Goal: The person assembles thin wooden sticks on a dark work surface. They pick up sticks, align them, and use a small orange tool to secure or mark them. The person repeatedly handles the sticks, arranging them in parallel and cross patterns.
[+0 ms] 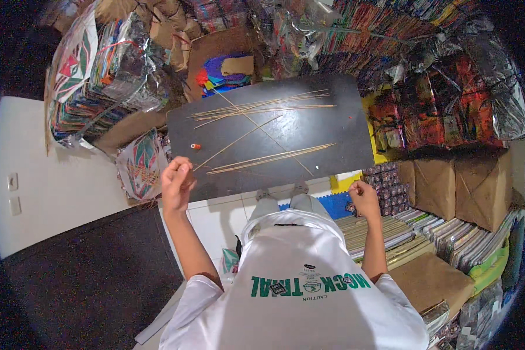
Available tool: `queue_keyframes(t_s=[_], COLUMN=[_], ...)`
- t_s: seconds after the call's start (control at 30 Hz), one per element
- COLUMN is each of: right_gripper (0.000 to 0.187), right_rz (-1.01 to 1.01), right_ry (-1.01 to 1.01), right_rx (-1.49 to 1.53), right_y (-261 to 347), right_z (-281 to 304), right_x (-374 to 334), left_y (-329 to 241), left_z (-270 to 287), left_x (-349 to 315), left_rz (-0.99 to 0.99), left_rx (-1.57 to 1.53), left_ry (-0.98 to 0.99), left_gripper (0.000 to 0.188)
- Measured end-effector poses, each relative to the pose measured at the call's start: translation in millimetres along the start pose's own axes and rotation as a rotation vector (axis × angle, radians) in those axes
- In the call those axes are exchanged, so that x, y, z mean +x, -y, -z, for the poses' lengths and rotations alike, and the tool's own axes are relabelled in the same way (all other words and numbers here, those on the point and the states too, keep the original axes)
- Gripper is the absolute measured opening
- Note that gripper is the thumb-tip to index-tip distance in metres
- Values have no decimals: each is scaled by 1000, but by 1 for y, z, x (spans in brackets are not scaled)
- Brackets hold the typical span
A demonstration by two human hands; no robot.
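Observation:
My left hand (179, 179) is raised at the table's left near corner, its fingers curled together. Whether anything is pinched in it is too small to see. The lower end of a thin bamboo stick (239, 141) comes close to those fingers, and I cannot tell if they touch. Off the table's right near corner, my right hand (364, 199) is closed in a pinch, with its contents hidden. Several more thin sticks (274, 158) lie in loose groups on the dark table (326, 129), some crossing. A small orange spool (195, 146) sits near the left edge.
Wrapped stacks of colourful sheets (116, 76) stand at the left and along the back. Brown paper packages (478, 186) and piled flat bundles (385, 239) are on the right. A white wall (41, 175) rises at the left. Blue and purple material (227, 73) lies beyond the table.

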State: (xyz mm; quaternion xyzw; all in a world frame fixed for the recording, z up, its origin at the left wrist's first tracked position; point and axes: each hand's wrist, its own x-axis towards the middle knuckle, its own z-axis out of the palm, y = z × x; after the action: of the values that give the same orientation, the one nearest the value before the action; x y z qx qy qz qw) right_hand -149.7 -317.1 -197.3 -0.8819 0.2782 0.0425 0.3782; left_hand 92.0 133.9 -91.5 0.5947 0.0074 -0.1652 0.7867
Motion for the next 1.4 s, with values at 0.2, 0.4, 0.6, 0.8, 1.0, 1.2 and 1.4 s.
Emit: queue_keyframes(t_s=[0.2,0.4,0.6,0.8,1.0,1.2,1.4], right_gripper=[20,35,35,22,10,10,11], right_rz=[-28,416,161,212,214,236,184], right_ry=[258,79,584,387,259,155,132], right_rx=[-144,257,862,614,598,629,641], right_y=[-6,100,173,184,179,162,163], right_z=[-5,-12,-26,-17,-12,-11,-2], right_x=[-9,-17,-43,-59,-66,-59,-58], left_y=[-3,23,32,17,23,23,13], left_z=[-31,-111,-161,-142,-126,-110,-101], left_x=[-21,-49,-66,-72,-77,-74,-67], left_rz=[80,54,-15,-54,-121,-128,-107], left_rx=[268,525,583,792,823,800,888], left_ry=[61,434,490,433,306,209,99], left_gripper=[11,12,15,16,14,14,15])
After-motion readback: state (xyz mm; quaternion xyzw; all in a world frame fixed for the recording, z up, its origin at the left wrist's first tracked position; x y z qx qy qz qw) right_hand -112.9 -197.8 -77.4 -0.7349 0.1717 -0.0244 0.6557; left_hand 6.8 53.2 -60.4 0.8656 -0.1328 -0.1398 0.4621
